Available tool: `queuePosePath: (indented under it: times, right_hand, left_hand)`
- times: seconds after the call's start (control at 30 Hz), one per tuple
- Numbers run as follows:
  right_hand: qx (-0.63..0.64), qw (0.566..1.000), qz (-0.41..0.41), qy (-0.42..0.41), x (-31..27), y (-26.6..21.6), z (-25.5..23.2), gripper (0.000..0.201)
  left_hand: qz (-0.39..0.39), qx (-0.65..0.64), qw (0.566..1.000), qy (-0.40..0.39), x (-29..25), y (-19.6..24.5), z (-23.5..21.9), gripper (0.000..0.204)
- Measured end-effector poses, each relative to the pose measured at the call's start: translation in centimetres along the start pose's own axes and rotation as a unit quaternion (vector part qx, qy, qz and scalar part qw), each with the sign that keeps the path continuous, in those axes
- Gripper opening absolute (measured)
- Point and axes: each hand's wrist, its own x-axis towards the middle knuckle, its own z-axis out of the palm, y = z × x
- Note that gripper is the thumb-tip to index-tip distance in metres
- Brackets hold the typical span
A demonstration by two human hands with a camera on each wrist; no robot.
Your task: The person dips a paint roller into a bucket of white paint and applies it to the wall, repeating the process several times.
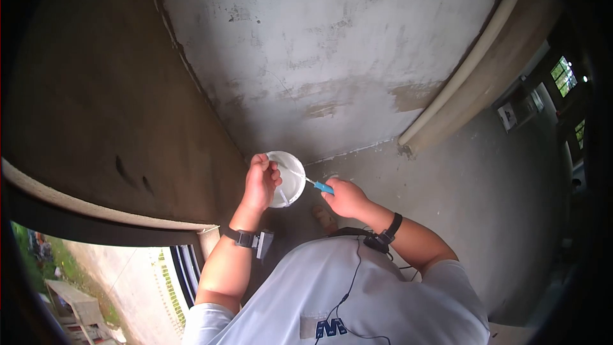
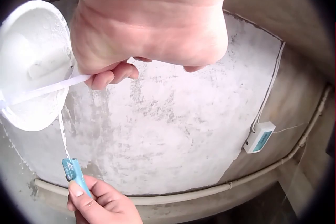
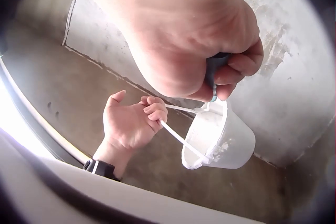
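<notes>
A white bucket [image 1: 295, 186] hangs from its white handle [image 3: 178, 137], round which the fingers of my left hand [image 1: 260, 185] [image 3: 132, 122] are curled. The bucket [image 3: 234, 141] is tilted in the right wrist view, with white material on its inner wall. My right hand [image 1: 348, 199] [image 2: 107, 205] grips the blue handle of a tool [image 2: 76, 175]. The tool's thin, white-smeared shaft reaches to the bucket [image 2: 35, 66]; its far end is hidden or hard to make out.
Ahead stands a patchy white wall [image 1: 319, 38] with a pipe [image 1: 472, 64] along its right side. A brown wall [image 1: 115, 89] is at the left, above a window opening. Grey floor [image 1: 447, 198] lies to the right. A small white box [image 2: 259, 137] is mounted on the wall.
</notes>
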Motion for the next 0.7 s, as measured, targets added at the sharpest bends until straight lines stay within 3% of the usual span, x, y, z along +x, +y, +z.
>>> queuePosePath:
  times: [0.07,0.27,0.37,0.53,0.7]
  right_hand:
    - [0.008,0.999,0.001,-0.044,-0.2,-0.3,-0.2,0.024]
    - [0.026,0.998,-0.019,-0.048,-1.4,-0.4,-2.5,0.025]
    - [-0.013,0.998,0.016,-0.064,-1.6,-0.5,-3.1,0.024]
    - [0.001,1.0,0.024,-0.003,-1.4,0.7,-1.3,0.024]
    - [0.001,0.999,0.044,-0.003,-0.3,0.9,-0.4,0.026]
  left_hand:
    - [0.001,0.006,1.0,0.007,-0.2,0.0,0.0,0.018]
    - [0.017,0.02,1.0,0.007,0.2,-0.2,-0.1,0.016]
    - [0.017,0.013,0.999,0.028,0.0,0.1,0.3,0.011]
    - [0.013,-0.01,0.999,0.036,-0.1,0.1,0.3,0.012]
    - [0.002,-0.017,1.0,0.022,-0.2,0.3,0.0,0.016]
